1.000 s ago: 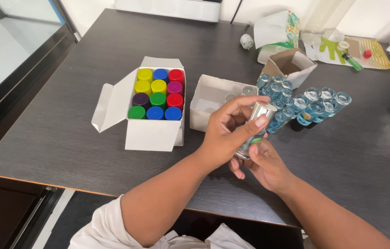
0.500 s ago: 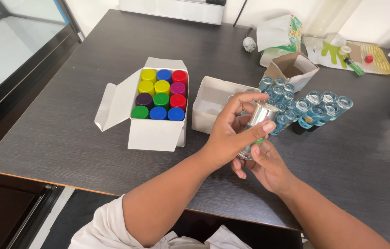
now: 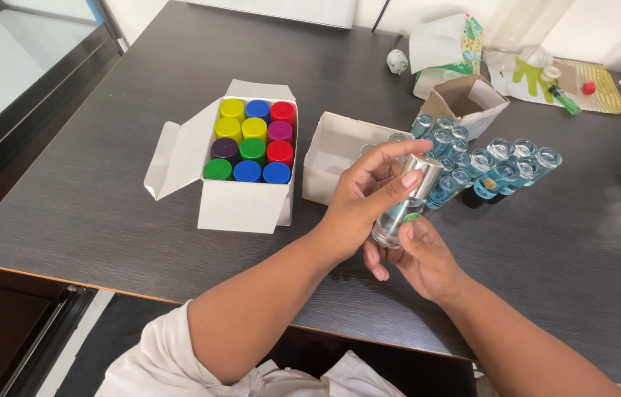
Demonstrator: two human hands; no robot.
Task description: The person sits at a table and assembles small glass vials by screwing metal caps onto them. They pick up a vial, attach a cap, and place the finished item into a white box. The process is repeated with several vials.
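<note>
Bottle (image 3: 401, 209) held up above the near edge of the table (image 3: 105, 184), right of middle, tilted with its silver cap (image 3: 422, 175) toward the far side. Right hand (image 3: 417, 257) cupped under the glass base, fingers curled round it, thumb near a small green spot on the glass. Left hand (image 3: 365, 198) closed over the upper part, fingertips pinched on the cap, index finger stretched out straight above it.

Best done, by the look of it, with the base kept fixed in the right hand and only the left fingers turning, so as not to slop the blue liquid. Worth keeping the bottle low over the table rather than out past the edge: glass, and probably slick. Light pinch enough on the cap; harder squeeze likely to slip on the shiny metal.

Behind the hands, just beyond: open white carton (image 3: 340, 151), mostly empty, and a cluster of like bottles (image 3: 487, 165) lying on their sides toward the far right. Toward the left, well apart: white box (image 3: 244, 209) full of coloured caps (image 3: 252, 140). Small brown box (image 3: 465, 99) open near the far edge.
</note>
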